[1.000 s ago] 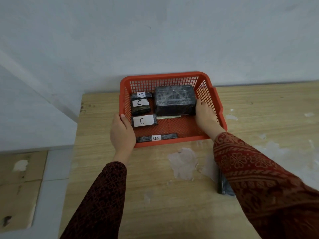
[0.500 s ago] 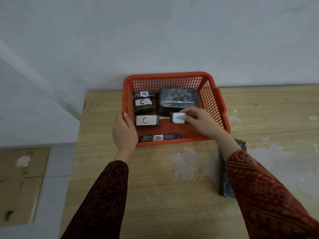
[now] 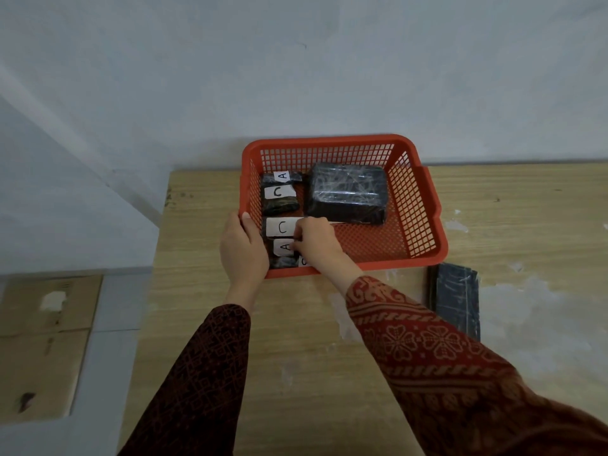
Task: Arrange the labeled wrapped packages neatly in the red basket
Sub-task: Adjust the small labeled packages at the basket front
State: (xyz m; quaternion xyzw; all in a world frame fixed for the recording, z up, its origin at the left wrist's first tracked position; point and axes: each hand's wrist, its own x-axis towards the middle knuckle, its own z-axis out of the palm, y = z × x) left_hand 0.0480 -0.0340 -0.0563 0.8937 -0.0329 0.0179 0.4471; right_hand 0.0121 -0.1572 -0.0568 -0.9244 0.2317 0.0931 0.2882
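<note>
The red basket [image 3: 427, 222] stands at the table's far edge against the wall. Inside, along its left side, lie small dark wrapped packages in a column: one labeled A [image 3: 283, 176] at the back, a C package [image 3: 279, 195], another C package [image 3: 281, 227], then a small A package [image 3: 283, 247] pinched by my right hand [image 3: 316, 240]. A B package [image 3: 286, 262] at the front is mostly hidden by my hands. A large dark wrapped package [image 3: 345, 192] fills the back middle. My left hand [image 3: 241, 248] grips the basket's front left rim.
A flat dark wrapped package [image 3: 455, 299] lies on the wooden table [image 3: 296, 340] to the right of my right sleeve, outside the basket. White paint patches mark the tabletop. Left of the table, cardboard [image 3: 42, 350] lies on the floor below.
My right hand left the large package's right side, picked up a small A package, and carried it left to the column of small packages. My left hand stayed on the rim.
</note>
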